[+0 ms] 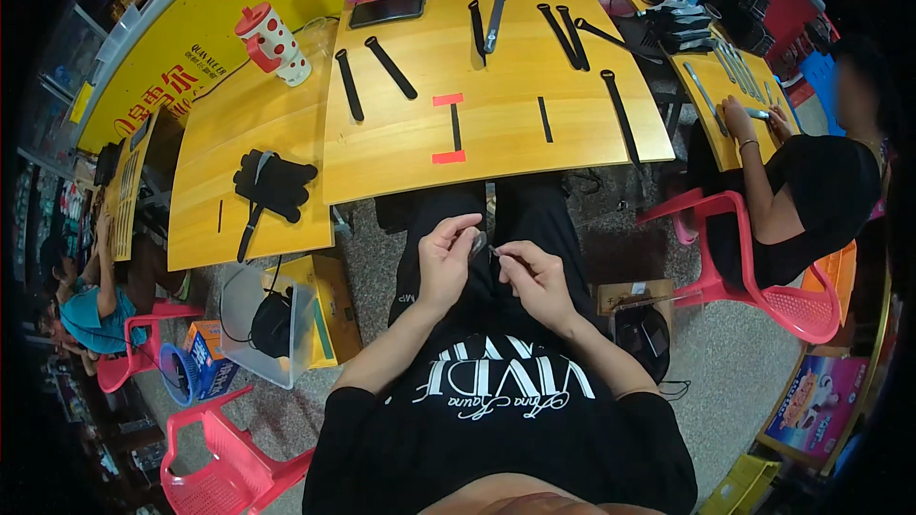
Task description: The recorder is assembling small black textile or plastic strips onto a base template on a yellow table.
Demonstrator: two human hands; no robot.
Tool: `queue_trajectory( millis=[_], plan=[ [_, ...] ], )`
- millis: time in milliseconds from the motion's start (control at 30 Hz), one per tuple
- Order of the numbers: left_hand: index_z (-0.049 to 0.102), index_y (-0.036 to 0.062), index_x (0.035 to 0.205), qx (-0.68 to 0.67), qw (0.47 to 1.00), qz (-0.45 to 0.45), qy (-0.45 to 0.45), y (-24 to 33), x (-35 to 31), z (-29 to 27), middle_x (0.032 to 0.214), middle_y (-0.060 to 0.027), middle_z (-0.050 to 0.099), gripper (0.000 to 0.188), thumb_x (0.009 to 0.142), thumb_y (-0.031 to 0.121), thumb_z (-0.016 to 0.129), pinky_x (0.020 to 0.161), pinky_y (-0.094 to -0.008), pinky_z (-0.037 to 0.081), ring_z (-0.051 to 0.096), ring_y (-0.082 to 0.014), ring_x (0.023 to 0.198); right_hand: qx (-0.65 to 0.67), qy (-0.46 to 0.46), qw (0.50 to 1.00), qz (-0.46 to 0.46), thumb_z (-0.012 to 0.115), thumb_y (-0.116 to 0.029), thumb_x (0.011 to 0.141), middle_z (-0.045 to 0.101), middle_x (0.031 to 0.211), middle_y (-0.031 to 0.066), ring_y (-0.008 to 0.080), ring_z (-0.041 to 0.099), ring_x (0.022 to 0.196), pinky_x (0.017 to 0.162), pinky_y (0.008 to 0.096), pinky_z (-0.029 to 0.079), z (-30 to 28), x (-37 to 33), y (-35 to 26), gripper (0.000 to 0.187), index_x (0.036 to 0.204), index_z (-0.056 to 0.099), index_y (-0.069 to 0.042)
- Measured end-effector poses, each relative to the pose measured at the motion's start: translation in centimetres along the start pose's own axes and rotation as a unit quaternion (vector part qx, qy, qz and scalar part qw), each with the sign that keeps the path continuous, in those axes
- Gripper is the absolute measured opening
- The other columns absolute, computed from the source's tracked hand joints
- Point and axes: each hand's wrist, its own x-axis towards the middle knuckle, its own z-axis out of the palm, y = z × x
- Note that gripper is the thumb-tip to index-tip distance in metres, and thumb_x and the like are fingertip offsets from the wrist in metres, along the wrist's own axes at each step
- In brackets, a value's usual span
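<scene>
Black fabric is seen at the left of the bench (401,157): a glove-like bundle (277,183), with a band hanging toward the near edge. Next come two black straps (391,69), both slanted, their looped ends pointed away from the wearer. In front of the bench, above the lap, a small pale thing (479,244) is pinched between thumb and fingers of the left hand (442,265) (too small for its long axis or direction to be told). Just to its right, the thumb and fingertips of the right hand (536,277) are drawn together; whether anything is gripped there cannot be told. Farther right, another black strap (620,114) is laid lengthwise, looped end away, tail over the near edge.
</scene>
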Motion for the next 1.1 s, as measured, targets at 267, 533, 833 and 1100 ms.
queue_trajectory(
  millis=[267, 533, 833, 1100],
  plan=[
    [0.066, -0.0044, 0.101, 0.042, 0.998, -0.012, -0.051, -0.4, -0.2, 0.4, 0.085, -0.0041, 0.062, 0.016, 0.095, 0.006, 0.056, 0.069, -0.0225, 0.046, 0.057, -0.0096, 0.075, 0.005, 0.051, 0.995, -0.084, 0.06, -0.008, 0.093, 0.059, 0.072, -0.0019, 0.0024, 0.048, 0.057, 0.05, 0.0174, 0.038, 0.6, 1.6, 2.0, 0.01, 0.098, 0.063, 0.0],
    [0.066, -0.0014, 0.102, -0.089, 0.981, -0.15, -0.09, 0.6, 0.4, -0.8, 0.079, -0.0039, 0.065, 0.014, 0.092, 0.008, 0.061, 0.054, -0.0195, 0.048, 0.06, -0.0079, 0.063, -0.055, 0.036, 0.995, -0.074, 0.055, -0.006, 0.094, 0.06, 0.073, 0.004, 0.0073, 0.052, 0.058, 0.052, 0.0222, 0.041, -0.6, 1.4, 0.7, 0.013, 0.101, 0.063, 0.003],
    [0.066, 0.0, 0.1, -0.129, 0.975, -0.156, -0.087, 0.8, 0.3, -0.5, 0.079, -0.0042, 0.066, 0.013, 0.092, 0.01, 0.063, 0.054, -0.0224, 0.049, 0.06, -0.0101, 0.061, -0.229, 0.041, 0.961, -0.151, 0.054, -0.002, 0.092, 0.061, 0.08, 0.0152, 0.0237, 0.063, 0.066, 0.059, 0.0312, 0.049, -0.4, 0.6, 0.5, 0.014, 0.101, 0.061, 0.006],
    [0.066, 0.0, 0.1, -0.125, 0.977, -0.151, -0.086, 0.8, 0.2, -0.5, 0.079, -0.0043, 0.066, 0.013, 0.092, 0.01, 0.063, 0.054, -0.0213, 0.049, 0.061, -0.0095, 0.061, -0.253, 0.042, 0.952, -0.167, 0.054, 0.0, 0.091, 0.061, 0.08, 0.0172, 0.0274, 0.063, 0.066, 0.058, 0.0332, 0.048, -0.3, 0.6, 0.3, 0.013, 0.1, 0.061, 0.006]
  ],
)
